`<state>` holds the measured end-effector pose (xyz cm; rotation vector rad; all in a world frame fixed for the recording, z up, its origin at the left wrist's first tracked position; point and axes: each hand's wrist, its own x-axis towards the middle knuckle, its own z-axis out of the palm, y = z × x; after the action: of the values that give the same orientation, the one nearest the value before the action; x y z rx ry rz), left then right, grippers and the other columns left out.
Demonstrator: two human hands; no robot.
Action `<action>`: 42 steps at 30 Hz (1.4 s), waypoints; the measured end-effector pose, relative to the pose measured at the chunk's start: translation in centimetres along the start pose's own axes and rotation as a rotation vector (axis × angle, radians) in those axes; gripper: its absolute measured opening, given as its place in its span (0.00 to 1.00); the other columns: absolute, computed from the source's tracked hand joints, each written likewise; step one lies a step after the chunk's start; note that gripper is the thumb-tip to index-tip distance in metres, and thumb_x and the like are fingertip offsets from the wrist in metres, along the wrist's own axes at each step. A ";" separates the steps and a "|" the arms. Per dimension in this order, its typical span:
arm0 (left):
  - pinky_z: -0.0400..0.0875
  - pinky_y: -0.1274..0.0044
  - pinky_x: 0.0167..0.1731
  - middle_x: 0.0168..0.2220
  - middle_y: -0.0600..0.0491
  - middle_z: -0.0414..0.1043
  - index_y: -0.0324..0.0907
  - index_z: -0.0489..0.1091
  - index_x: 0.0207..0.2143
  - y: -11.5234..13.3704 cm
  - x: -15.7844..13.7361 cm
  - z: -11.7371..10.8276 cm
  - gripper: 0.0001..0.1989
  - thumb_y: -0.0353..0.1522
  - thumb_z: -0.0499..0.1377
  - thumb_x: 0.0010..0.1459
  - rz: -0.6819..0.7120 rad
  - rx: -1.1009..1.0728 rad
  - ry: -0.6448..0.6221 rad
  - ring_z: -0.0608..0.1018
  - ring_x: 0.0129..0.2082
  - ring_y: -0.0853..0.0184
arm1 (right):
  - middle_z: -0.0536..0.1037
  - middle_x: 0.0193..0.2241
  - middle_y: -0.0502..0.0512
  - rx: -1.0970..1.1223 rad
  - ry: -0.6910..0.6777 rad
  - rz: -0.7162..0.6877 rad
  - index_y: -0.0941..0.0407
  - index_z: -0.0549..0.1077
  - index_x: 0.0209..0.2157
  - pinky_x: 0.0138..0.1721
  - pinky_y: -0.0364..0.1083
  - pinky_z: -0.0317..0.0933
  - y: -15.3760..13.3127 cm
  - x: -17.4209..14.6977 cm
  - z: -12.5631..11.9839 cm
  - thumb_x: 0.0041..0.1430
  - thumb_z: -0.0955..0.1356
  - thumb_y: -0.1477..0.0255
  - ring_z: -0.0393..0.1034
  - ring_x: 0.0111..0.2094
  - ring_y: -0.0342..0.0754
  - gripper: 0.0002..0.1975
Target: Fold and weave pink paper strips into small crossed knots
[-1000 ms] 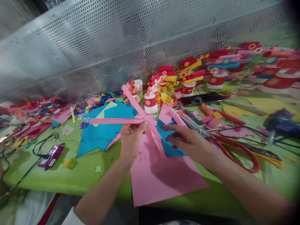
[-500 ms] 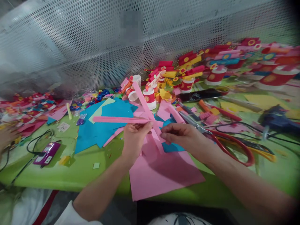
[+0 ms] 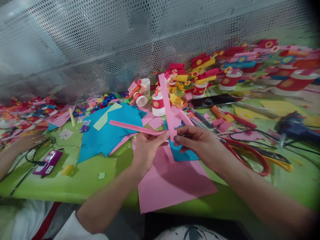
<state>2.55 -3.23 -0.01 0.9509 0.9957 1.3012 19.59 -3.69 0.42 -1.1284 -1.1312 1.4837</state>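
We pinch two pink paper strips where they cross, just above the big pink sheet [image 3: 172,180] lying on the green surface [image 3: 82,180]. Our left hand [image 3: 146,150] closes on the flat strip [image 3: 132,127], which runs out leftward over the blue paper [image 3: 107,136]. Our right hand [image 3: 202,146] grips the upright strip [image 3: 166,100], keeping it at right angles. The red scissors [image 3: 250,153] lie just beside our right wrist, within easy reach.
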 end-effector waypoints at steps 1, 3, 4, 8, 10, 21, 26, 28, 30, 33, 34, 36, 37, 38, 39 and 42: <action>0.80 0.72 0.36 0.30 0.52 0.79 0.39 0.76 0.29 0.0 0.0 0.0 0.12 0.36 0.73 0.48 0.008 0.020 0.007 0.80 0.32 0.66 | 0.76 0.31 0.50 0.007 -0.017 0.007 0.55 0.78 0.35 0.29 0.40 0.68 0.0 -0.1 0.0 0.45 0.80 0.62 0.71 0.30 0.42 0.17; 0.80 0.71 0.37 0.31 0.52 0.79 0.38 0.76 0.29 0.1 0.1 -0.1 0.11 0.35 0.72 0.48 0.036 0.060 0.020 0.80 0.32 0.66 | 0.77 0.32 0.51 0.019 -0.057 0.019 0.55 0.78 0.36 0.29 0.41 0.69 -0.3 -0.2 0.0 0.45 0.80 0.63 0.71 0.30 0.43 0.18; 0.80 0.72 0.37 0.31 0.52 0.79 0.38 0.76 0.29 0.1 0.1 -0.1 0.11 0.35 0.72 0.49 0.050 0.086 0.026 0.80 0.32 0.66 | 0.77 0.33 0.52 0.023 -0.078 0.027 0.55 0.78 0.36 0.30 0.42 0.70 -0.4 -0.3 0.0 0.46 0.80 0.62 0.72 0.31 0.43 0.18; 0.77 0.75 0.33 0.28 0.52 0.78 0.39 0.75 0.28 0.3 -0.1 -0.2 0.10 0.35 0.70 0.50 0.091 0.217 0.005 0.80 0.29 0.67 | 0.76 0.30 0.52 -0.003 -0.083 0.029 0.55 0.79 0.32 0.28 0.41 0.69 -0.7 -0.4 0.0 0.50 0.77 0.59 0.70 0.30 0.44 0.15; 0.75 0.77 0.31 0.26 0.54 0.76 0.39 0.73 0.28 0.4 -0.1 -0.2 0.10 0.34 0.70 0.51 0.108 0.249 -0.040 0.78 0.27 0.69 | 0.75 0.30 0.51 0.004 -0.040 0.024 0.54 0.79 0.32 0.26 0.40 0.67 -0.6 -0.2 0.0 0.48 0.78 0.59 0.69 0.29 0.43 0.15; 0.74 0.81 0.25 0.29 0.51 0.77 0.38 0.77 0.35 0.0 0.4 -0.7 0.16 0.43 0.68 0.55 -0.177 0.079 -0.305 0.78 0.28 0.70 | 0.73 0.24 0.47 0.026 0.023 -0.062 0.54 0.79 0.27 0.23 0.41 0.61 -0.7 -0.1 0.1 0.48 0.79 0.62 0.64 0.23 0.39 0.12; 0.74 0.81 0.25 0.29 0.52 0.77 0.38 0.77 0.36 -0.3 0.2 -0.4 0.15 0.41 0.68 0.55 -0.127 0.100 -0.243 0.78 0.26 0.71 | 0.75 0.26 0.49 0.089 -0.007 -0.057 0.54 0.78 0.28 0.26 0.42 0.64 -0.4 -0.1 0.1 0.49 0.79 0.62 0.68 0.26 0.42 0.12; 0.76 0.80 0.26 0.29 0.52 0.77 0.38 0.76 0.37 -0.1 0.0 -0.2 0.14 0.40 0.68 0.55 -0.101 0.115 -0.186 0.79 0.27 0.70 | 0.75 0.26 0.49 0.121 -0.009 -0.033 0.54 0.77 0.28 0.27 0.41 0.65 -0.4 -0.1 0.0 0.51 0.78 0.62 0.69 0.27 0.42 0.12; 0.76 0.80 0.26 0.29 0.51 0.78 0.37 0.76 0.37 0.1 -0.1 -0.1 0.14 0.40 0.68 0.55 -0.087 0.131 -0.148 0.80 0.27 0.70 | 0.74 0.26 0.49 0.140 -0.003 -0.019 0.54 0.77 0.28 0.27 0.40 0.65 -0.3 -0.1 -0.1 0.51 0.78 0.63 0.69 0.27 0.41 0.12; 0.76 0.81 0.26 0.29 0.50 0.78 0.37 0.77 0.37 0.3 -0.1 0.1 0.15 0.40 0.68 0.55 -0.079 0.147 -0.133 0.80 0.28 0.69 | 0.74 0.27 0.48 0.146 -0.008 -0.015 0.54 0.77 0.28 0.27 0.39 0.65 -0.3 -0.1 -0.3 0.53 0.78 0.63 0.69 0.28 0.41 0.11; 0.76 0.80 0.26 0.29 0.50 0.79 0.36 0.77 0.37 0.4 -0.1 0.1 0.14 0.39 0.68 0.55 -0.078 0.153 -0.125 0.81 0.28 0.69 | 0.74 0.27 0.48 0.143 -0.008 -0.017 0.54 0.77 0.28 0.27 0.39 0.65 -0.3 -0.1 -0.3 0.53 0.78 0.63 0.69 0.28 0.40 0.11; 0.77 0.80 0.27 0.28 0.50 0.79 0.36 0.77 0.36 0.5 -0.1 0.2 0.14 0.38 0.69 0.54 -0.076 0.167 -0.111 0.81 0.27 0.69 | 0.74 0.27 0.48 0.137 -0.008 -0.027 0.54 0.77 0.29 0.27 0.39 0.65 -0.2 0.0 -0.3 0.54 0.77 0.63 0.69 0.28 0.40 0.11; 0.78 0.79 0.28 0.28 0.50 0.79 0.36 0.78 0.35 0.5 -0.1 0.2 0.13 0.38 0.69 0.54 -0.071 0.172 -0.110 0.81 0.27 0.69 | 0.74 0.27 0.48 0.132 -0.014 -0.033 0.54 0.77 0.29 0.28 0.39 0.66 -0.2 0.0 -0.3 0.54 0.77 0.63 0.69 0.29 0.40 0.11; 0.78 0.79 0.29 0.28 0.50 0.79 0.36 0.78 0.35 0.4 -0.2 0.2 0.13 0.38 0.69 0.54 -0.062 0.173 -0.116 0.80 0.26 0.69 | 0.74 0.28 0.48 0.124 -0.023 -0.039 0.54 0.77 0.30 0.28 0.39 0.66 -0.2 0.0 -0.4 0.53 0.77 0.63 0.70 0.29 0.41 0.11; 0.79 0.78 0.29 0.28 0.50 0.80 0.36 0.78 0.34 0.4 -0.2 0.2 0.13 0.38 0.68 0.55 -0.053 0.172 -0.126 0.80 0.26 0.69 | 0.75 0.29 0.48 0.112 -0.031 -0.043 0.54 0.78 0.31 0.28 0.40 0.66 -0.1 0.0 -0.4 0.53 0.78 0.63 0.70 0.30 0.41 0.11; 0.79 0.78 0.31 0.28 0.51 0.80 0.37 0.79 0.34 0.2 -0.2 0.2 0.12 0.38 0.68 0.54 -0.032 0.163 -0.136 0.80 0.27 0.69 | 0.76 0.30 0.50 0.066 -0.040 -0.048 0.54 0.78 0.32 0.28 0.42 0.67 0.0 0.1 -0.3 0.51 0.78 0.63 0.71 0.30 0.43 0.12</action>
<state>2.66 -3.46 0.28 1.1278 1.0181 1.1256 19.87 -3.52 0.37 -1.0238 -1.1212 1.5014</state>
